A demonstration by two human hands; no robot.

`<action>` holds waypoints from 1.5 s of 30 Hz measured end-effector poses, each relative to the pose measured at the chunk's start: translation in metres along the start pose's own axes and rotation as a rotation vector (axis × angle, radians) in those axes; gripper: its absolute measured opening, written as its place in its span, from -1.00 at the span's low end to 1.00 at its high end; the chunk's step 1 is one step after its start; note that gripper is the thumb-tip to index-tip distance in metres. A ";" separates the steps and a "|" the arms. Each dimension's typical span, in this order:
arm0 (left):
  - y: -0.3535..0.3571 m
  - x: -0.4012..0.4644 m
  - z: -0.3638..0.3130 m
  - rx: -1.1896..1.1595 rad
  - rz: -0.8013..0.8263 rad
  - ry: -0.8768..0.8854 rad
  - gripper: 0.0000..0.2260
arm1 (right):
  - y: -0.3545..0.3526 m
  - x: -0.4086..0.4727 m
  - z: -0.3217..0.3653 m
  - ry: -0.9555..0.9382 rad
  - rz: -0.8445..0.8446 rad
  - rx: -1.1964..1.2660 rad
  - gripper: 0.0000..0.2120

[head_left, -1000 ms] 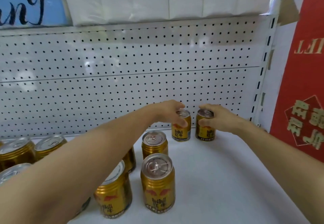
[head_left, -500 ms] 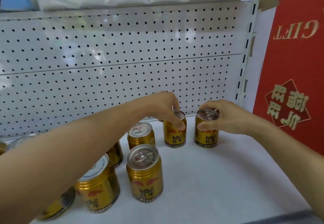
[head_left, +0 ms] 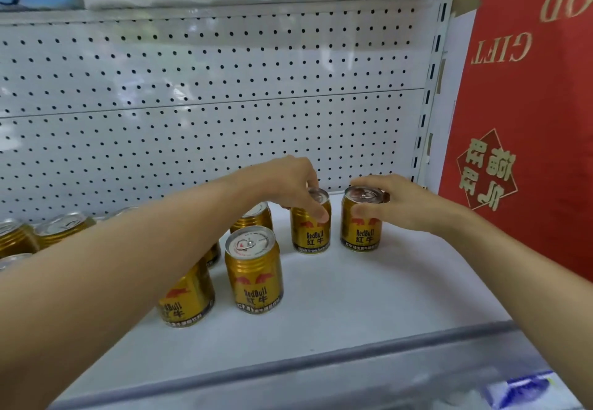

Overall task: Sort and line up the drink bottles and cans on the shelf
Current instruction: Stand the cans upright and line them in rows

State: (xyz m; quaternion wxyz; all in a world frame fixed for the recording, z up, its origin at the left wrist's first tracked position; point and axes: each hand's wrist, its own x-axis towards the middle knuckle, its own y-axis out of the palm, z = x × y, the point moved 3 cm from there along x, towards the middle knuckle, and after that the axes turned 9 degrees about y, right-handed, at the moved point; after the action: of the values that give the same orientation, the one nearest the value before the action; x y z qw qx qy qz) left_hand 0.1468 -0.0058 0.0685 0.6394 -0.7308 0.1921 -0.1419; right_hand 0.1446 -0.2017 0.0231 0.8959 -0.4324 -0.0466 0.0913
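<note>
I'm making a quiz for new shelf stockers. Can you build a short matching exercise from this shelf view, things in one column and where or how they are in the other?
Things:
1. left hand
2. right hand
3. front can
4. red gift box

Places or states:
A. stands free near the shelf's front, no hand on it
B. grips the rightmost can
C. stands to the right, outside the shelf's side post
D. grips the top of the second can from the right

Pairs: 1-D, 2-B, 3-A, 4-C
</note>
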 end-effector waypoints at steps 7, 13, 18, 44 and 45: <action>-0.016 -0.078 -0.011 -0.181 -0.245 -0.009 -0.48 | 0.003 -0.038 0.001 -0.059 -0.072 0.045 -0.48; 0.005 -0.146 -0.006 -0.133 -0.216 -0.090 -0.46 | 0.024 -0.065 0.028 -0.131 -0.035 0.071 -0.46; 0.016 -0.146 -0.004 -0.075 -0.173 -0.101 -0.45 | 0.042 -0.068 0.049 -0.164 0.001 0.073 -0.58; 0.004 -0.084 0.065 -0.093 -0.119 -0.039 -0.54 | 0.034 0.021 0.076 -0.088 0.175 -0.002 -0.53; 0.003 -0.084 0.065 -0.099 -0.119 -0.035 -0.54 | 0.034 0.022 0.076 -0.100 0.184 -0.001 -0.54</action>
State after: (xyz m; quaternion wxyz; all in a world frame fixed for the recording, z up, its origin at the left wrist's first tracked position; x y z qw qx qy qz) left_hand 0.1021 0.0899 0.0594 0.5961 -0.7741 0.1439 -0.1573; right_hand 0.1495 -0.1187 0.0440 0.8799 -0.4302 -0.0515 0.1948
